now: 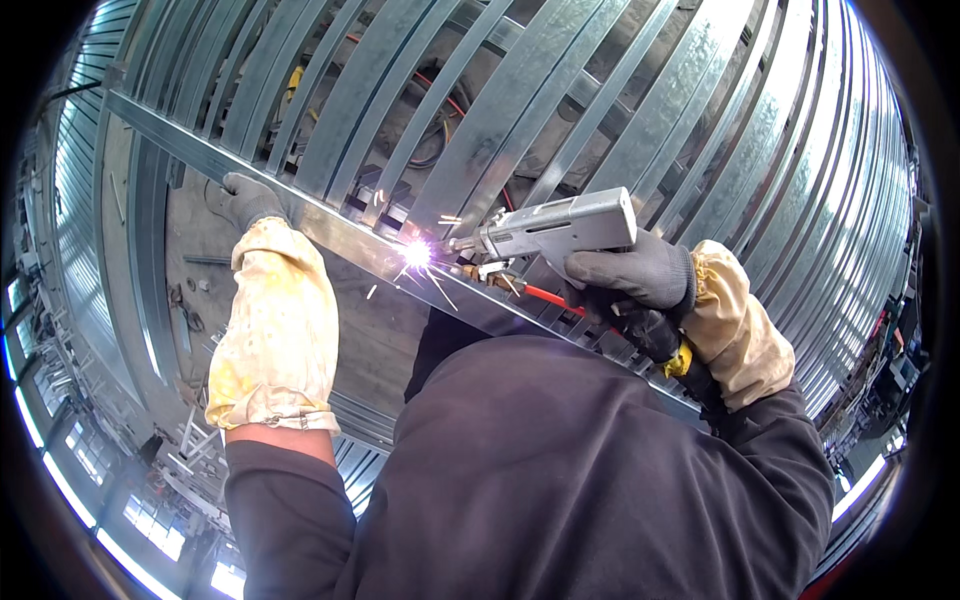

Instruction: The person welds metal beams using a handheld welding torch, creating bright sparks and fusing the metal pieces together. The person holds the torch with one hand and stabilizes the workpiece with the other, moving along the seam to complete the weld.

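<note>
My right hand [630, 275], in a grey glove with a yellow cuff, grips a grey hand-held welding gun [560, 228]. Its nozzle points left at a bright violet arc with sparks [417, 253] on a long galvanised steel bar [330, 228] that runs diagonally from upper left to lower right. My left hand [250, 200], gloved the same way with a long yellow sleeve guard, holds that bar further up to the left. The bar lies across several parallel galvanised steel strips [520, 100].
Red and yellow cables [440, 95] lie on the floor under the strips. A concrete floor [200, 270] with small scraps shows at left. More curved steel frame members [840, 250] stand at right. My dark-sleeved torso fills the lower middle.
</note>
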Motion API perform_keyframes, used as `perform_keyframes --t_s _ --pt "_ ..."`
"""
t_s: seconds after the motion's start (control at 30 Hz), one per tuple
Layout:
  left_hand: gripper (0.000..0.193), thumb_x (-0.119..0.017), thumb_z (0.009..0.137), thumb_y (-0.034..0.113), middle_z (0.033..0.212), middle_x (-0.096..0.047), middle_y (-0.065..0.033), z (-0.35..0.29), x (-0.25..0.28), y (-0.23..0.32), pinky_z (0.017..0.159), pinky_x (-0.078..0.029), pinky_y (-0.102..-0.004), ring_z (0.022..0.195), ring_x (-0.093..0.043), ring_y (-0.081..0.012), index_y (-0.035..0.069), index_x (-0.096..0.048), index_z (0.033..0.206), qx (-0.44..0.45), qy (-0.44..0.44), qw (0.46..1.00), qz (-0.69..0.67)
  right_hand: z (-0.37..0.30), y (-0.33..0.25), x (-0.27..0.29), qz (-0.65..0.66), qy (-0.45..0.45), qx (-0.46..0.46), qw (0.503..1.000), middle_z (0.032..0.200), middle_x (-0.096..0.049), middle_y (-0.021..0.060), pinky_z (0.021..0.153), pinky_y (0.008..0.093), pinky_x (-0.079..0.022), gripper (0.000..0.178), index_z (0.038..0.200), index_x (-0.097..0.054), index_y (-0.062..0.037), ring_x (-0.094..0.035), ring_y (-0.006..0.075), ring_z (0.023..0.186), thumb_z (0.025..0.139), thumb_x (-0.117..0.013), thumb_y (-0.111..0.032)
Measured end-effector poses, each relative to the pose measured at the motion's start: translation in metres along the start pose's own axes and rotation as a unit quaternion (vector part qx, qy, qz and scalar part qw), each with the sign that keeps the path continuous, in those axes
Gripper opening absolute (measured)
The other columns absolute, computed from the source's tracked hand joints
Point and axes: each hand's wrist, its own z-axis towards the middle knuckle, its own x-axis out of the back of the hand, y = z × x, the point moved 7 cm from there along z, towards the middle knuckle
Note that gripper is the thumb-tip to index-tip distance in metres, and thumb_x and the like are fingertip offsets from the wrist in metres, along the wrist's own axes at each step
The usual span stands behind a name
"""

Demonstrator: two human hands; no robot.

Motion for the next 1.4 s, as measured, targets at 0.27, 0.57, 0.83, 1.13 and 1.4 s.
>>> perform_keyframes --t_s 0.27,0.57,0.83,1.13,1.4 --pt "0.062 -0.032 0.097 0.041 0.124 -0.057 -0.0293 0.004 -0.002 -0.004 0.096 -0.046 -0.0427 0.113 -0.057 -0.0414 -0.01 -0.05 0.127 0.015 -0.004 1.0 -0.007 0.0 0.005 0.0 0.002 -0.018 -0.008 1.0 0.073 -0.066 0.0061 0.045 0.022 -0.044 0.028 0.09 -0.059 -0.0033 -0.062 0.0109 0.054 0.091 -0.06 -0.032" --pt "0.061 -0.033 0.097 0.041 0.122 -0.058 -0.0289 0.008 -0.003 -0.008 0.096 -0.047 -0.0428 0.112 -0.058 -0.0409 -0.01 -0.052 0.124 0.017 0.004 1.0 -0.012 -0.002 0.009 0.002 0.003 -0.032 -0.006 0.999 0.078 -0.065 0.0069 0.046 0.0234 -0.048 0.03 0.095 -0.057 -0.0028 -0.06 0.011 0.055 0.092 -0.06 -0.033" --pt "0.062 -0.032 0.097 0.042 0.121 -0.059 -0.0286 0.005 -0.003 -0.006 0.095 -0.046 -0.0428 0.112 -0.057 -0.0407 -0.01 -0.052 0.124 0.029 -0.013 0.999 -0.021 -0.01 0.005 0.0 0.034 -0.003 -0.012 0.999 0.072 -0.064 0.0071 0.046 0.0237 -0.047 0.028 0.094 -0.063 -0.0003 -0.061 0.0113 0.055 0.09 -0.061 -0.028" --pt "0.063 -0.032 0.096 0.043 0.124 -0.057 -0.0283 -0.002 -0.001 -0.001 0.096 -0.046 -0.0431 0.113 -0.057 -0.0409 -0.009 -0.051 0.127 0.04 -0.007 0.999 -0.006 -0.01 0.013 0.003 0.052 -0.012 0.0 0.999 0.074 -0.065 0.0078 0.046 0.0242 -0.047 0.03 0.097 -0.062 0.0011 -0.06 0.012 0.055 0.09 -0.064 -0.028" --pt "0.064 -0.033 0.096 0.044 0.126 -0.056 -0.0282 -0.001 -0.004 -0.003 0.097 -0.045 -0.0427 0.114 -0.056 -0.0406 -0.009 -0.05 0.128 0.035 -0.01 0.999 -0.013 -0.014 0.015 0.004 0.026 0.004 -0.002 1.0 0.071 -0.065 0.0061 0.046 0.0231 -0.045 0.03 0.089 -0.062 -0.0019 -0.06 0.0101 0.056 0.09 -0.063 -0.032"
